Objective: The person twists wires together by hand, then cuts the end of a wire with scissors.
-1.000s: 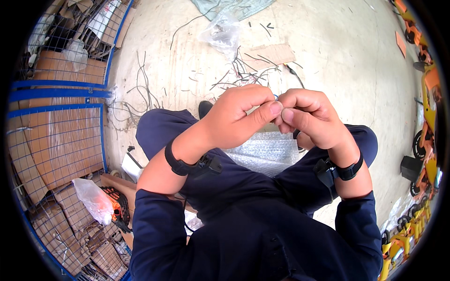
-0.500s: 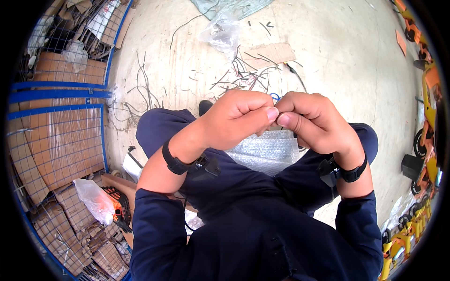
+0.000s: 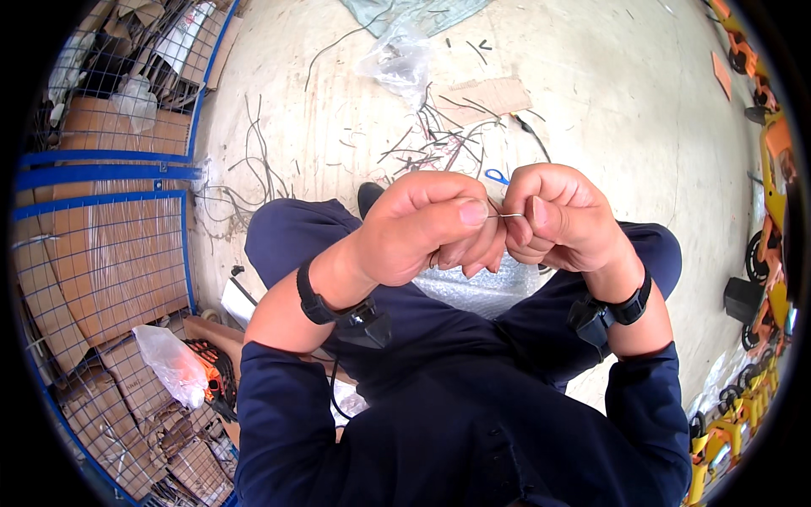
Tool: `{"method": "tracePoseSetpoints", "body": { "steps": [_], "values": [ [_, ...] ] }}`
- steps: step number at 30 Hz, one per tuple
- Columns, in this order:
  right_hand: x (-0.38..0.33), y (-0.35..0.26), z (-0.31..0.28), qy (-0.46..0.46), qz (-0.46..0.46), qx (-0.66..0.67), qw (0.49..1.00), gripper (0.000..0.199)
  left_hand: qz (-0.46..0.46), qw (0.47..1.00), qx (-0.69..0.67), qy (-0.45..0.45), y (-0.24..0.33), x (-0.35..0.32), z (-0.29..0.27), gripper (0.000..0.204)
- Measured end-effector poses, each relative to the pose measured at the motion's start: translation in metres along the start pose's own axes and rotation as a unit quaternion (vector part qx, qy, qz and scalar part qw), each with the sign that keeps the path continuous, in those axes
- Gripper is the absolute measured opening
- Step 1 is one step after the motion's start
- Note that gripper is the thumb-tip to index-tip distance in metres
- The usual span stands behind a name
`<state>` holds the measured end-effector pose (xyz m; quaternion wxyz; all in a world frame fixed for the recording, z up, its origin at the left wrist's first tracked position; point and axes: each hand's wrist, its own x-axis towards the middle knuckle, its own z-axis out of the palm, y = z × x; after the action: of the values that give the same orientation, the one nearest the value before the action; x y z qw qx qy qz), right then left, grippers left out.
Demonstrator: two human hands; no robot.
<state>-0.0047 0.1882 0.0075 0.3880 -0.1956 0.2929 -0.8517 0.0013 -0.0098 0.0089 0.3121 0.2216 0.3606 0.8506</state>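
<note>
Between my two hands a short length of thin wire (image 3: 508, 215) shows, pale and slightly bent. My left hand (image 3: 427, 226) is closed, pinching one end between thumb and bent forefinger. The other end runs into my right hand (image 3: 568, 221), also closed, its thumb pressed against the curled fingers. Both hands are raised above my lap, with the fingers almost meeting. What else the curled fingers cover is hidden. Below them, between my legs, lies a sheet of bubble wrap (image 3: 481, 287).
Ahead on the floor are scattered dark wire pieces (image 3: 431, 152), a cardboard piece (image 3: 483, 100), a clear plastic bag (image 3: 397, 68) and a blue-handled tool (image 3: 497, 176). Blue mesh cages (image 3: 190, 245) with cardboard stand at left. Yellow and orange wheeled things (image 3: 773, 160) line the right.
My hands have turned and drawn slightly apart, so the thin wire between the fingertips now shows. The blue handle behind them is less covered.
</note>
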Motion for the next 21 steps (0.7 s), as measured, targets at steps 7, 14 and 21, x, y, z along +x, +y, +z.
{"method": "tracePoseSetpoints", "body": {
  "steps": [7, 14, 21],
  "values": [
    [0.002, 0.003, -0.005, -0.027, -0.01, 0.063, 0.998, 0.026, 0.014, 0.997, -0.077, -0.015, 0.0, 0.002, -0.004, 0.035],
    [0.001, 0.002, -0.005, 0.015, -0.027, 0.005, 1.0, 0.023, -0.013, 0.965, 0.259, 0.05, 0.007, -0.001, -0.006, 0.033],
    [-0.001, -0.005, 0.001, 0.103, 0.026, -0.213, 0.971, 0.016, 0.136, 0.852, 0.498, 0.092, 0.0, 0.007, -0.008, 0.016]
  ]
}}
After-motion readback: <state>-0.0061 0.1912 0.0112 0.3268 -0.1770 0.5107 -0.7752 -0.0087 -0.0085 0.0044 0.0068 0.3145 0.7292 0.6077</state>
